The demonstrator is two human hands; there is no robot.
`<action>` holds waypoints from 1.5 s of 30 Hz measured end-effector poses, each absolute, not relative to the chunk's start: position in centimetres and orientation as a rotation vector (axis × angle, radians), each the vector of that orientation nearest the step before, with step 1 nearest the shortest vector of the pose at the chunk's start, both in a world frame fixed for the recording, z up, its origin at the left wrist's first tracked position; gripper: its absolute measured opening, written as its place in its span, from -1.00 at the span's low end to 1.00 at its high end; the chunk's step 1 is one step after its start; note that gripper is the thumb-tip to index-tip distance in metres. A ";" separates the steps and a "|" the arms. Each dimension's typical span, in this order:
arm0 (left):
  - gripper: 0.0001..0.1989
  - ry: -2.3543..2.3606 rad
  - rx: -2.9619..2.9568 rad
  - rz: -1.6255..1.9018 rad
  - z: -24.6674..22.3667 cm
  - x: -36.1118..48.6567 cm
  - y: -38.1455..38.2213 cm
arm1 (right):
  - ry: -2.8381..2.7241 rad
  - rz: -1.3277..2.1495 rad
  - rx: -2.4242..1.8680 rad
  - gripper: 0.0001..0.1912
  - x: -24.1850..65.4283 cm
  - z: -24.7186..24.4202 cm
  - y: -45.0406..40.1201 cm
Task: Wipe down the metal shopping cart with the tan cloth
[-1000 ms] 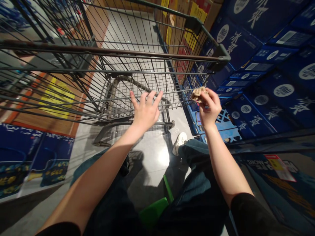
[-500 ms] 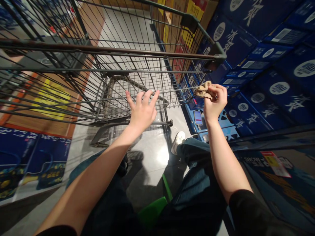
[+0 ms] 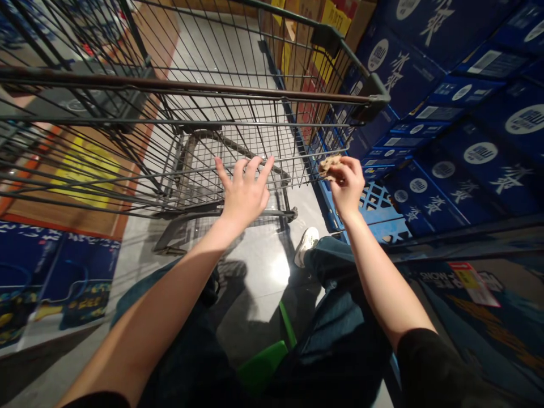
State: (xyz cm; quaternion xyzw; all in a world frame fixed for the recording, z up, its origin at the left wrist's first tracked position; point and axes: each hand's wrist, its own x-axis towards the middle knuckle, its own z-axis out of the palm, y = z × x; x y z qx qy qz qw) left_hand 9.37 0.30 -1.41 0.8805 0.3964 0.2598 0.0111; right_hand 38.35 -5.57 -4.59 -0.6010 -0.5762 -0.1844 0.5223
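A dark wire shopping cart lies across the upper view, its basket facing me. My left hand is spread over the wires of its near side, fingers apart, its fingertips at a horizontal wire; whether they press on it I cannot tell. In my right hand a crumpled beige cloth is pinched between thumb and fingers. The cloth is at the right end of the same wire, near the basket's corner.
Blue cartons are stacked at the right on a blue plastic pallet. A wooden platform with a yellow sign stands at the left. A green plastic object is between my legs, above the grey floor.
My right hand has moved left and slightly down along the wire with the cloth. The phone on the pallet is now hidden behind that hand. My left hand stays in place.
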 end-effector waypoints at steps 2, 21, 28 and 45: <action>-0.17 1.250 2.738 0.811 -1.4 9.5 0.4 | -1.404 -0.406 -1.432 -0.83 37.8 -4.8 -5.5; -0.21 1.272 2.811 0.900 -2.0 9.6 0.7 | -1.353 -0.441 -1.469 -0.82 38.3 -5.1 -4.5; -0.20 1.267 2.783 0.883 -2.0 9.5 0.6 | -1.376 -0.373 -1.615 -0.78 35.5 -6.0 -4.8; -0.22 1.271 2.727 0.854 -1.7 9.6 0.6 | -1.526 -0.411 -1.457 -0.87 34.1 -6.2 -5.2</action>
